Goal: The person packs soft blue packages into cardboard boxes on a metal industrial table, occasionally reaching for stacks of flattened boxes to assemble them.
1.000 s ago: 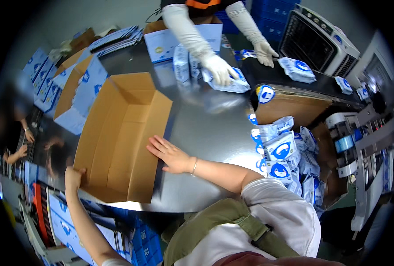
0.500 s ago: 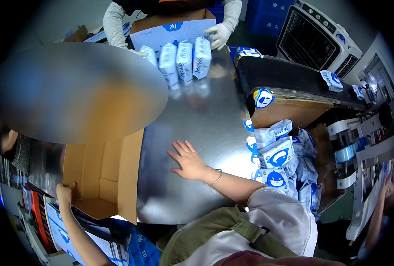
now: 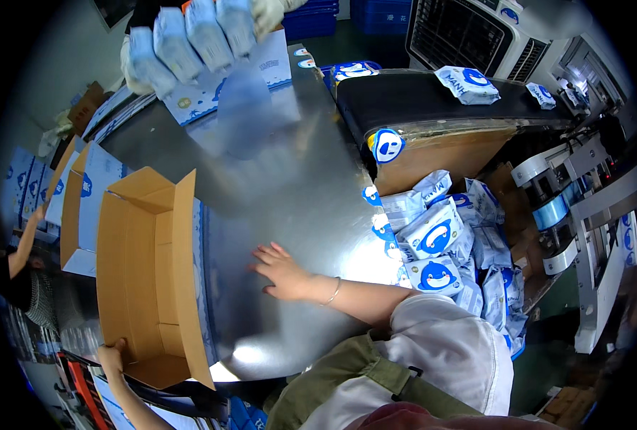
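My left hand (image 3: 112,355) grips the near-left edge of a tall-sided cardboard box (image 3: 128,265), fingers over its rim. The box stands open at the left, brown inside, with nothing seen in it. My right hand (image 3: 282,273) hovers over or rests on the metal table (image 3: 290,179), fingers spread and holding nothing; contact with the surface cannot be made out. Across the table, a co-worker's gloved hands (image 3: 267,16) squeeze a row of several white-and-blue soft packs (image 3: 207,32) above another box (image 3: 272,61).
To my right, a bin of loose packs (image 3: 433,229) sits below a black conveyor belt (image 3: 404,100) carrying a pack (image 3: 467,84). Machinery (image 3: 576,208) stands at the far right. More boxes (image 3: 89,208) and another person's arm (image 3: 28,240) are at the left.
The co-worker has raised the row of packs off the table over the far box. My view has shifted to the right. My left hand keeps its hold on the box; my right hand stays spread.
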Available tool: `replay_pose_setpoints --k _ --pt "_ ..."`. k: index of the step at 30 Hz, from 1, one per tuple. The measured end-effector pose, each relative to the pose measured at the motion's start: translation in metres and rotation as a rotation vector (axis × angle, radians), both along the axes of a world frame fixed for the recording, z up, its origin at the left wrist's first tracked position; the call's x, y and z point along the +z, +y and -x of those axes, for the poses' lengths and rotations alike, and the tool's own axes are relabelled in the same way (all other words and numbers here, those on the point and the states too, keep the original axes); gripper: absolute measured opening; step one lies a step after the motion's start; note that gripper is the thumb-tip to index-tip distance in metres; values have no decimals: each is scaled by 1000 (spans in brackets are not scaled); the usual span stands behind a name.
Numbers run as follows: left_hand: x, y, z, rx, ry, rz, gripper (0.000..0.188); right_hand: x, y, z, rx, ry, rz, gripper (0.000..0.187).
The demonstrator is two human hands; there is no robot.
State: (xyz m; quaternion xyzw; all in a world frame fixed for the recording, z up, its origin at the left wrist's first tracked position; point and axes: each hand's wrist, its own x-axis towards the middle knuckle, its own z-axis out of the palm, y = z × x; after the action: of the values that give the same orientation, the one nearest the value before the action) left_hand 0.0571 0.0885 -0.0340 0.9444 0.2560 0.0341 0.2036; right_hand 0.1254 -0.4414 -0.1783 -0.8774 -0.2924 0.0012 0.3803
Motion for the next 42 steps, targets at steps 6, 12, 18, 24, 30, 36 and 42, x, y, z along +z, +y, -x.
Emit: replay_pose_setpoints --k 6,12,18,24,30,36,42 --pt "0 1 17 4 -56 11 28 128 -139 -52 -482 -624 -29 66" --pt "5 -33 1 -29 -93 -21 24 196 -364 -167 -805 -592 854 90" --pt "15 -53 5 -4 -145 -71 34 161 -327 -199 -731 -368 647 73" --pt "35 -78 -6 123 3 -191 42 187 -168 -136 -445 -445 -350 69" --pt "42 -104 -12 118 -38 -165 46 188 -7 -127 528 286 -1073 30" --pt "38 -120 -25 138 -92 -35 44 118 167 -56 905 600 237 33" --pt "42 -65 -4 -17 14 -295 36 166 114 18 451 -334 -328 36"
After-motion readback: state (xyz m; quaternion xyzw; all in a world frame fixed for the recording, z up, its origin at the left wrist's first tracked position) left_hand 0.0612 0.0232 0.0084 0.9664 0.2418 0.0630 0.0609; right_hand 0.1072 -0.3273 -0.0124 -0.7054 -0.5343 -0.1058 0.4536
